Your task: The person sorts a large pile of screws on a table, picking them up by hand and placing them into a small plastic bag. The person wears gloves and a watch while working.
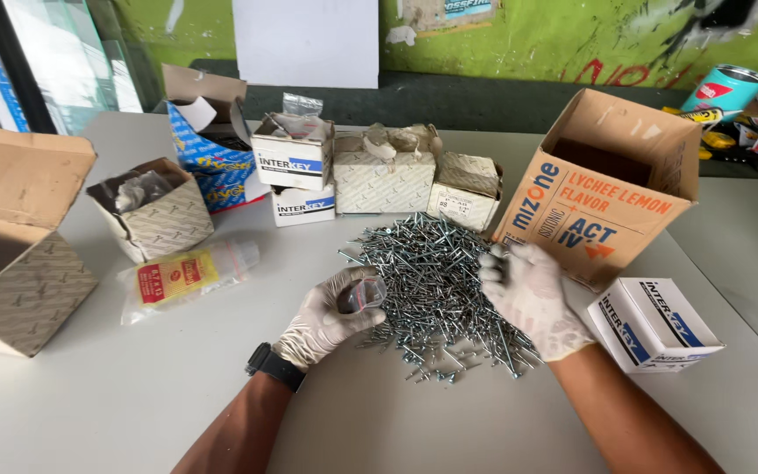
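at the centre of the frame a pile of silver screws (pixel 436 281) lies on a white counter (pixel 116 404). the gloved left hand (pixel 326 320) curls its fingers around a small clear packet (pixel 361 294) beside the pile. the gloved right hand (pixel 532 298) rests on the screws, fingers spread. open cardboard boxes (pixel 379 180) stand across the upper frame.

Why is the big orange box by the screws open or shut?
Open. The big orange box leans tilted beside the screw pile, its top flaps folded up, showing a dark inside. What it holds cannot be told.
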